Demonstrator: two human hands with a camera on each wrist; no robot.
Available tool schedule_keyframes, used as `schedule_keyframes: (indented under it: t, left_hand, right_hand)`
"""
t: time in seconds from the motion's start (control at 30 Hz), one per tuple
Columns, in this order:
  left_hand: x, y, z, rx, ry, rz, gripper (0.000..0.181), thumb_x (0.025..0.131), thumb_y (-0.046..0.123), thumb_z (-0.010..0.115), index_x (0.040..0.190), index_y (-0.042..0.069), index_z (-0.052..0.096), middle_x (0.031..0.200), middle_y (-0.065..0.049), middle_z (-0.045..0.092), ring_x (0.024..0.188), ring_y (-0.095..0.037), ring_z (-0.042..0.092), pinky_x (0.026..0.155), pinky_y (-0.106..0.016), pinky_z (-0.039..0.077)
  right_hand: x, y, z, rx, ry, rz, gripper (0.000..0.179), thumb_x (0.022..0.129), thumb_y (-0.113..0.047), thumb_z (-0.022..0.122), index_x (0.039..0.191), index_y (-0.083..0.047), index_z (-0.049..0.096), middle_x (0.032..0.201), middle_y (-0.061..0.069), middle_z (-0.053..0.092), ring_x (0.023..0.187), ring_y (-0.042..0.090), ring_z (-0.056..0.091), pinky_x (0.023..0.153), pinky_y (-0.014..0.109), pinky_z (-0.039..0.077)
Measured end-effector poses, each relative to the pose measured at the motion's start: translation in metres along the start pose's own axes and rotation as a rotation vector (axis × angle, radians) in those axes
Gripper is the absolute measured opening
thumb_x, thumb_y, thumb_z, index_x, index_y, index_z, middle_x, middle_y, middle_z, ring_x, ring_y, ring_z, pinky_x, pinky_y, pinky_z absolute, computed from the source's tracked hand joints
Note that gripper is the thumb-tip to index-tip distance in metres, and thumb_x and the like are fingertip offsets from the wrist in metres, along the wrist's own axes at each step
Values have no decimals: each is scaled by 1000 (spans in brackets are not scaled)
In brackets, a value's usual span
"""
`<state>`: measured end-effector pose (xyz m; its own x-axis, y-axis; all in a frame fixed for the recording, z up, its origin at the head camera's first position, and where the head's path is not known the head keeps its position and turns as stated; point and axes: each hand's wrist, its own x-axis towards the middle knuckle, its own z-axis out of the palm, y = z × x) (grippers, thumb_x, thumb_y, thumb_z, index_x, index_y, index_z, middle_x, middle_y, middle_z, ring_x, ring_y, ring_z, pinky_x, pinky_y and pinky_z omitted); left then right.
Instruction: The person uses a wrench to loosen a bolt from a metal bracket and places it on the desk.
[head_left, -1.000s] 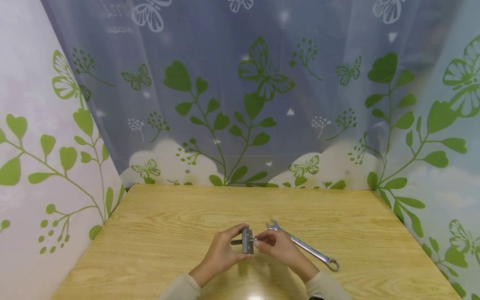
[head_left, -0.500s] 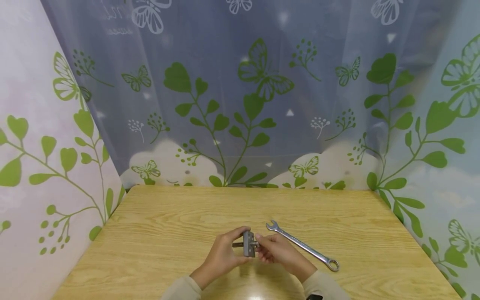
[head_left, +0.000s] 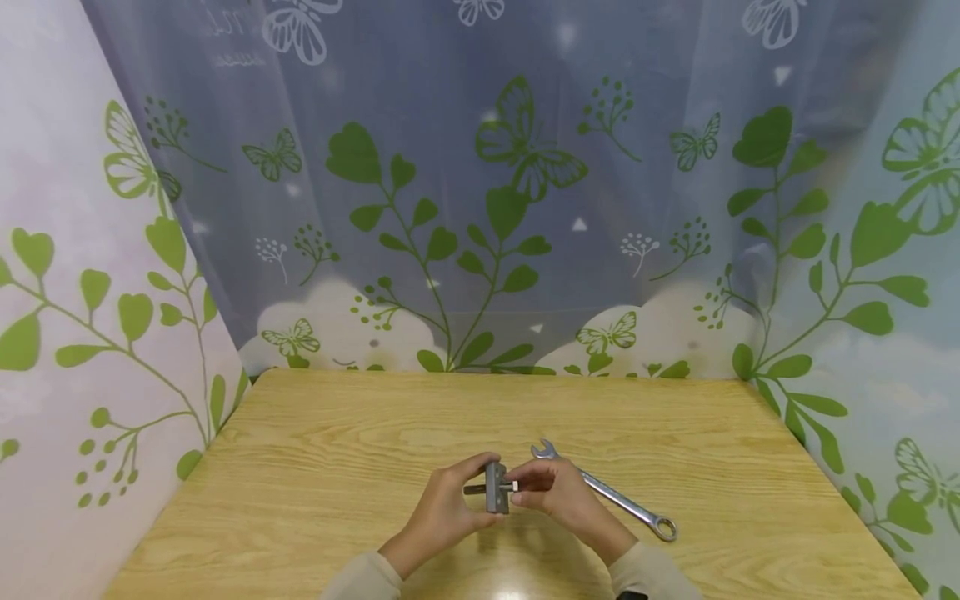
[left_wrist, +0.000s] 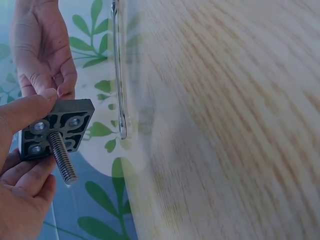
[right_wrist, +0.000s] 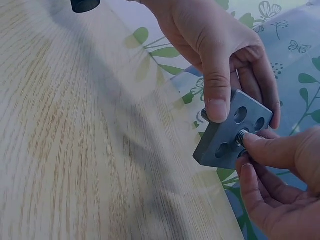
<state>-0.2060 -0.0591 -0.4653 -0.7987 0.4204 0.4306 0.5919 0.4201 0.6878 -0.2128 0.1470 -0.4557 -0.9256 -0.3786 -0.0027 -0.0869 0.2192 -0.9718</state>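
Turning the threaded bolt [left_wrist: 62,157] likely works best square to the drilled plate [head_left: 492,490], left hand [head_left: 442,510] gripping it from nine o'clock, right hand [head_left: 557,496] pinching the bolt from three.

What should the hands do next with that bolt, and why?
Maybe the right hand should give the bolt a small twist while the left hand holds the plate steady. The bolt pokes through the plate, threads show on both sides, and the right hand pinches one end. I can't tell which way to turn.

Left hand [head_left: 441,507] and right hand [head_left: 562,500] both pinch, near each other.
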Motion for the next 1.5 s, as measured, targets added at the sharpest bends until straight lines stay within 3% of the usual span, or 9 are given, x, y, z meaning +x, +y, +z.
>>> schedule_keyframes:
  t: [0.13,0.27,0.4,0.57,0.7,0.87,1.0,1.2,1.5]
  left_hand:
    - [0,-1,-1,10,6,-2,69,64,2,87,126,0,57,117,-11,68,110,-29,64,93,-39,54]
    - [1,-1,-2,12,8,-10,69,64,2,87,126,1,57,117,-13,67,110,-30,64,92,-41,55]
    - [0,0,-2,24,5,-12,69,64,1,87,126,0,57,118,-14,67,110,-30,64,93,-40,54]
    - [0,0,-2,52,-6,-13,69,64,2,87,126,-1,57,119,-14,66,110,-29,63,95,-37,53]
    - [1,1,-2,55,-3,-9,68,64,2,87,126,0,57,118,-13,67,110,-28,63,95,-37,53]
    - [1,1,-2,44,5,-5,69,64,2,87,125,-1,57,117,-12,67,110,-29,64,94,-37,54]
    - [0,0,-2,33,11,-2,69,64,3,87,125,-1,57,117,-12,68,109,-28,64,94,-37,54]
    - [0,0,-4,14,14,-19,69,65,5,87,127,1,56,118,-11,67,111,-27,63,96,-38,52]
    - [2,2,-6,11,12,-16,68,65,3,87,126,2,57,117,-12,67,110,-28,63,95,-38,53]
  right_hand:
    - [0,-2,0,-25,13,-11,36,83,-7,73,117,0,65,106,14,67,92,26,64,76,32,58]
    - [-1,-2,-1,-25,-12,28,47,87,-22,72,124,2,58,105,14,66,92,23,63,79,39,58]
    - [-1,0,0,47,-79,99,49,96,-36,57,115,9,60,97,13,66,86,22,65,83,42,58]
    - [0,3,1,129,-117,186,59,100,-46,44,97,10,64,79,4,65,70,11,62,71,31,59]
    - [1,2,1,135,-127,195,53,100,-42,46,92,8,63,74,1,64,65,9,59,64,25,56]
    - [1,0,-2,115,-123,159,41,99,-33,53,101,7,61,83,6,64,72,12,59,72,31,57]
    - [0,0,-4,67,-71,91,33,93,-23,64,111,4,63,97,10,65,86,18,60,81,36,56]
    - [1,0,-2,43,-22,-19,29,87,-3,68,115,4,65,106,17,66,96,31,62,77,28,57]
    - [1,-3,1,-18,20,-59,26,85,-1,69,111,2,67,102,17,67,92,33,63,73,22,56]
